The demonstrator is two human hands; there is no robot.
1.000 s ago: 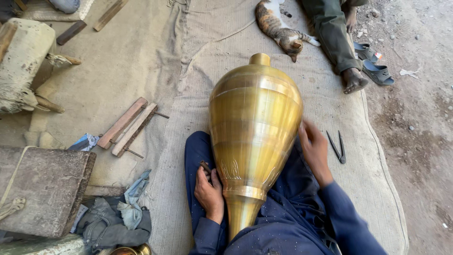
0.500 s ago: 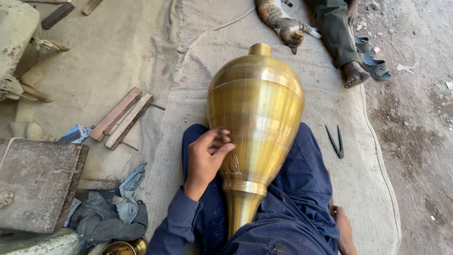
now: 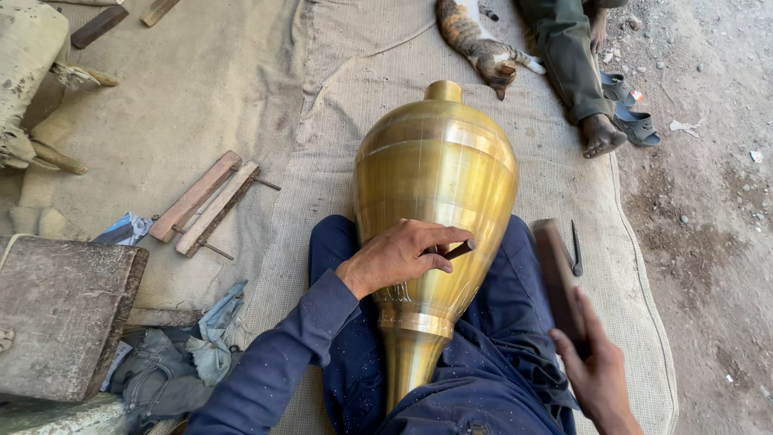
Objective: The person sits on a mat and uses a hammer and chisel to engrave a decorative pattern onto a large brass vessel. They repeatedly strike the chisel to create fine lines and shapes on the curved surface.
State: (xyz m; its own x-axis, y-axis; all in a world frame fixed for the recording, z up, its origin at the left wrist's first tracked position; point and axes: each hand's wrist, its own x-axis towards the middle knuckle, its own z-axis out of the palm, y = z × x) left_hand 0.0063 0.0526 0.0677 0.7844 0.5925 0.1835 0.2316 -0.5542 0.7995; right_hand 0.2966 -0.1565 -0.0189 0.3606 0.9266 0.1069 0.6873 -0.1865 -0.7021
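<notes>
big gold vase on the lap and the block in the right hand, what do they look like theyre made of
The vase looks like brass or a similar yellow metal: a satin golden sheen with fine turned rings and bright reflections. The block in the right hand looks like dark wood, matte brown with no shine, though its grain is too blurred to be sure. The thin tool in the left hand looks like dark metal.

A big vase (image 3: 435, 185) lies along the person's lap, its narrow foot near, its mouth far. The left hand (image 3: 398, 256) rests on the vase's near half and holds a small punch (image 3: 457, 250) against it. The right hand (image 3: 596, 366), near right, holds a wooden bar (image 3: 557, 278) just right of the vase. Shears (image 3: 576, 250) lie on the mat (image 3: 338, 145) right of the bar. Left of the vase lie two wooden slats (image 3: 205, 203); nearer left sits a block (image 3: 60, 314). Far beyond the vase lies a cat (image 3: 479, 44), with another person's foot (image 3: 600, 133) to its right.
</notes>
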